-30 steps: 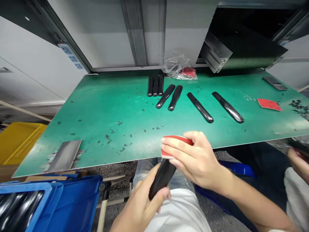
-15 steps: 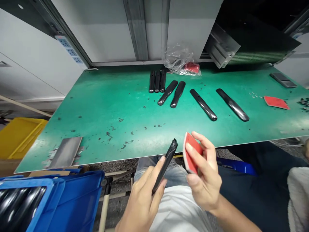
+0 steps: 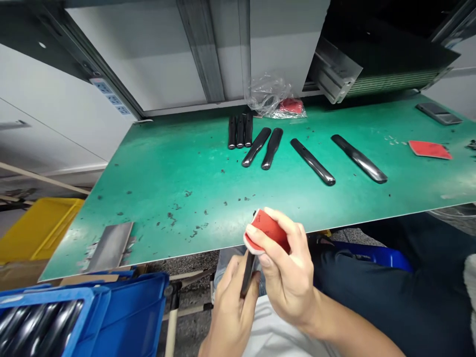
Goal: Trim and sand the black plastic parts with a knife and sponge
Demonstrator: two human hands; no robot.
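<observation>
The right hand (image 3: 286, 265) pinches a red pad (image 3: 266, 230) between curled fingers against a black handle (image 3: 247, 272), gripped by the left hand's (image 3: 230, 312) closed fingers; seven handles (image 3: 312, 161) lie on the green mat (image 3: 148, 198), more in a blue bin (image 3: 130, 302).

Table: long table (image 3: 156, 183) topped with a green mat, its front edge running at a slant across the view.
Back centre: three short black bars (image 3: 240, 131) lying side by side, almost touching.
Beside them: two glossy black bars (image 3: 256, 147) (image 3: 272, 148), angled toward each other at the near end.
Further right: two longer glossy black bars (image 3: 313, 161) (image 3: 359, 158), well apart, slanting the same way.
Back edge: crumpled clear plastic bag (image 3: 266, 96) with something red (image 3: 290, 105) in it.
Right end: flat red pad (image 3: 430, 149), and a dark grey slab (image 3: 439, 113) behind it.
Front left: scuffed grey metal plate (image 3: 110, 246).
Surface: dark crumbs (image 3: 171, 216) scattered across the mat.
</observation>
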